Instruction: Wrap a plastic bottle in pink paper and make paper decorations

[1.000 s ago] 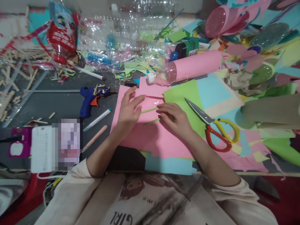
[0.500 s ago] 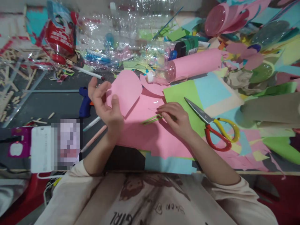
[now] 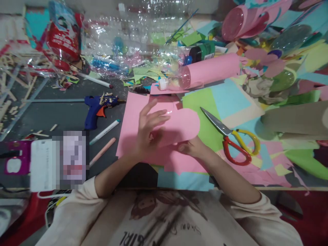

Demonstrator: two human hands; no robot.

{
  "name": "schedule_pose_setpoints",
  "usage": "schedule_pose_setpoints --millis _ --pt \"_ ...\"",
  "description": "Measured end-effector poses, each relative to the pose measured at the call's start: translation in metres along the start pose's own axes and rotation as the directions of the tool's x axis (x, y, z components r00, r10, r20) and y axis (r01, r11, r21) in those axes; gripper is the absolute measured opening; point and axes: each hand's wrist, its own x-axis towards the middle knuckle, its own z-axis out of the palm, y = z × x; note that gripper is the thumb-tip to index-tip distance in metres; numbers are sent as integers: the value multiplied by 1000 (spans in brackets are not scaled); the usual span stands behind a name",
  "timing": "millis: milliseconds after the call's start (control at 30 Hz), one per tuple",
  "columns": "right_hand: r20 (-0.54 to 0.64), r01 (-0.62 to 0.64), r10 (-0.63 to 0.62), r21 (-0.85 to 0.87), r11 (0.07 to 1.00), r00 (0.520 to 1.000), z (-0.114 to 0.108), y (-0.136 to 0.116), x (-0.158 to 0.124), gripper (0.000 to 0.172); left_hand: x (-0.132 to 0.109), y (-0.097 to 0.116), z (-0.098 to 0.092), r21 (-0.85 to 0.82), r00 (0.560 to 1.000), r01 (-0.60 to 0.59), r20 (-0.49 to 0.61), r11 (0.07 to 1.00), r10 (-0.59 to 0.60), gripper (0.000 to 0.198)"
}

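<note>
Wall: one, grey, plain, filling a narrow strip point(image 3: 102, 7) along the top of my remote view. Table: one, wide, dark grey top point(image 3: 69, 116), its near side finished with a thin pale edge point(image 3: 282, 189). Furniture, red: one piece point(image 3: 312, 212) below the table at lower right, type unclear to me; more red point(image 3: 36, 222) at lower left, partly hidden. Light: muted, with soft shadows and small bright glints towards the back.
</note>
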Motion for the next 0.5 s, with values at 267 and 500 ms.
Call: schedule_pose_setpoints --millis 267,500 --pt "-76 -351 440 489 799 895 2 -8 4 35 10 -2 1 -67 998 -61 23 996 62 28" --pt "-236 -238 525 691 682 818 -3 -2 15 42 36 -23 -65 188 981 193 -34 963 -190 44"
